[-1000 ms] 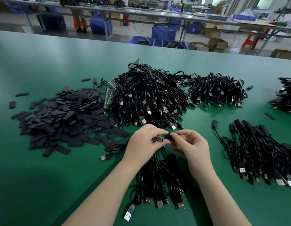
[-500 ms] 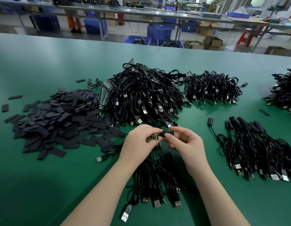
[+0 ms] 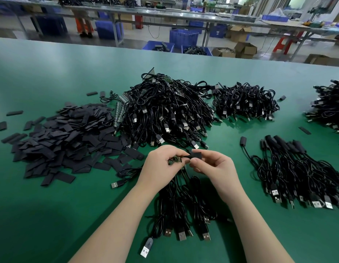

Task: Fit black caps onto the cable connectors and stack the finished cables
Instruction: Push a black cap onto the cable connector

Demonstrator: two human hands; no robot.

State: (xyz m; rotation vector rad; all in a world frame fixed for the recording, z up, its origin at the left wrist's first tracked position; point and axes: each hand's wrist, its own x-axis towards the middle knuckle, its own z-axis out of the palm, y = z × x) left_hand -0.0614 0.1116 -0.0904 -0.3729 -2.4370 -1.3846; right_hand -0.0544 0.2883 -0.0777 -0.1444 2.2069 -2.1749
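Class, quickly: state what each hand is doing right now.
Left hand: grips small green circuit-board connectors.
Right hand: pinches a black rectangular cap.

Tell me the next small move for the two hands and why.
Probably slide the black cap leftward over the small green board. The right hand pinches the cap, the left hand holds the board end, and the board looks mostly bare, so the cap seems not fully seated. After that the cable likely joins the capped stack at right.

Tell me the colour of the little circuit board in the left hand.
Green, seen in the head view: the circuit board pinched in the left hand.
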